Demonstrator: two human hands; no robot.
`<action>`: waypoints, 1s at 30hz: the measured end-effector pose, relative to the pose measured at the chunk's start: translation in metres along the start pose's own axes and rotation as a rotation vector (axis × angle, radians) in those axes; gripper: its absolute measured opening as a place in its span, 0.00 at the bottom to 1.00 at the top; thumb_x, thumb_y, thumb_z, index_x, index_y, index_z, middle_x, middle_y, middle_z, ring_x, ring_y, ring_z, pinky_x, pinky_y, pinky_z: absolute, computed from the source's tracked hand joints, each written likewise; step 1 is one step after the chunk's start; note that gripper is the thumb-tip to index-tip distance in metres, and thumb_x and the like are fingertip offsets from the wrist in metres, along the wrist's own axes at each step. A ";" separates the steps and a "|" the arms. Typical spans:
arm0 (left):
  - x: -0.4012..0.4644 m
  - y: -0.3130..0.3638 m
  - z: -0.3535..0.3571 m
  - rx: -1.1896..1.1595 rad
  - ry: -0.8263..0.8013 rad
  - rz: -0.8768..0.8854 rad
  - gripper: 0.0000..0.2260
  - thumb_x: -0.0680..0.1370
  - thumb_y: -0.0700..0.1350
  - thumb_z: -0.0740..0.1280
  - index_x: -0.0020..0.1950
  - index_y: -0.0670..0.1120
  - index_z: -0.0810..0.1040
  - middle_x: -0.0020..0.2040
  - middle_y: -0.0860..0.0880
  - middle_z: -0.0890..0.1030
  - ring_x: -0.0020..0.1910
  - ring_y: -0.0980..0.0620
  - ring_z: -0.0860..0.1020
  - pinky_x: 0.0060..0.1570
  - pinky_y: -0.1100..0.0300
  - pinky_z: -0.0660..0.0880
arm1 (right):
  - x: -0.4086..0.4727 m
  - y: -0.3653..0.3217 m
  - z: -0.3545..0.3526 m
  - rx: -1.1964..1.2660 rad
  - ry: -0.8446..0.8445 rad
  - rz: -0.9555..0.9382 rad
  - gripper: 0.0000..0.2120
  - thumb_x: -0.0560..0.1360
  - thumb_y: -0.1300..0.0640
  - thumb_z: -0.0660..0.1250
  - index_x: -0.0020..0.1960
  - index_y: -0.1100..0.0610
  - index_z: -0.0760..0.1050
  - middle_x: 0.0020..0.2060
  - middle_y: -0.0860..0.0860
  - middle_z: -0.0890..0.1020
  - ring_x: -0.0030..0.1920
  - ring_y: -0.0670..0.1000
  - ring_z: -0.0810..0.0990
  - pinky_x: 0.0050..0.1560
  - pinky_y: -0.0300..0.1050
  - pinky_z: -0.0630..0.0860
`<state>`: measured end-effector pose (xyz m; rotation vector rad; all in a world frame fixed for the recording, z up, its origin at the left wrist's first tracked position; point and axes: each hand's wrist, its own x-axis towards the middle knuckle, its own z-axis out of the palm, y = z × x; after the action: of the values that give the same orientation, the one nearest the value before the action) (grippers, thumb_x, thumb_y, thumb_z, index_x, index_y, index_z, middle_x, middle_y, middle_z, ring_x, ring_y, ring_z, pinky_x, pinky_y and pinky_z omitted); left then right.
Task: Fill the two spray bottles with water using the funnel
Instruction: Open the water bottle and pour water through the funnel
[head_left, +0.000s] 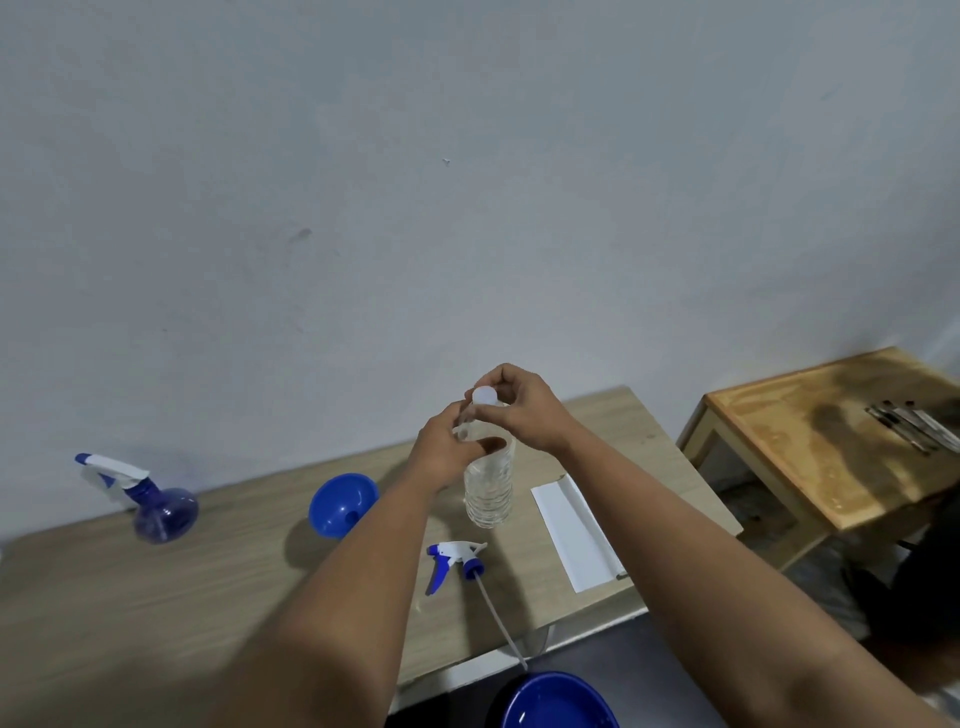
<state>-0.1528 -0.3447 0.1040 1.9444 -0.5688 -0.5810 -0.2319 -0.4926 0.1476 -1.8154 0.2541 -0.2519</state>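
Observation:
A clear plastic water bottle (488, 493) stands upright on the wooden table (156, 597). My left hand (447, 452) grips its neck. My right hand (524, 410) pinches its white cap (483, 396) from above. A blue funnel (340, 501) sits just left of the bottle; what it rests in is hidden by my left forearm. A detached white and blue spray head (454, 561) with its long tube lies in front of the bottle. A blue spray bottle (156, 504) with its head on stands at the far left.
A white sheet of paper (574, 535) lies right of the bottle. A blue round basin (556, 701) sits below the table's front edge. A small wooden side table (810, 447) with several brushes (914, 423) stands at the right. A plain wall rises behind.

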 end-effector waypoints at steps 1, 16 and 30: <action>0.000 0.000 0.000 0.001 0.001 -0.005 0.33 0.69 0.53 0.80 0.71 0.55 0.73 0.65 0.57 0.79 0.63 0.53 0.76 0.55 0.59 0.71 | 0.000 0.000 0.001 0.014 0.008 0.000 0.13 0.74 0.62 0.78 0.56 0.60 0.80 0.54 0.55 0.88 0.57 0.54 0.87 0.63 0.50 0.82; 0.006 -0.005 -0.001 0.015 0.022 -0.025 0.40 0.65 0.56 0.82 0.74 0.51 0.71 0.66 0.53 0.77 0.66 0.53 0.75 0.68 0.50 0.73 | -0.068 0.145 0.009 -0.257 0.236 0.476 0.15 0.74 0.61 0.76 0.60 0.55 0.84 0.45 0.51 0.84 0.48 0.52 0.83 0.52 0.44 0.77; -0.005 0.009 -0.012 0.165 -0.019 0.016 0.47 0.64 0.63 0.80 0.79 0.57 0.63 0.73 0.53 0.73 0.71 0.52 0.72 0.69 0.50 0.73 | -0.106 0.169 0.044 -0.451 0.194 0.416 0.26 0.82 0.48 0.66 0.78 0.48 0.66 0.41 0.49 0.84 0.45 0.50 0.83 0.52 0.51 0.81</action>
<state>-0.1511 -0.3369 0.1177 2.0892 -0.6618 -0.5571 -0.3268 -0.4624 -0.0313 -2.1263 0.8705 -0.0772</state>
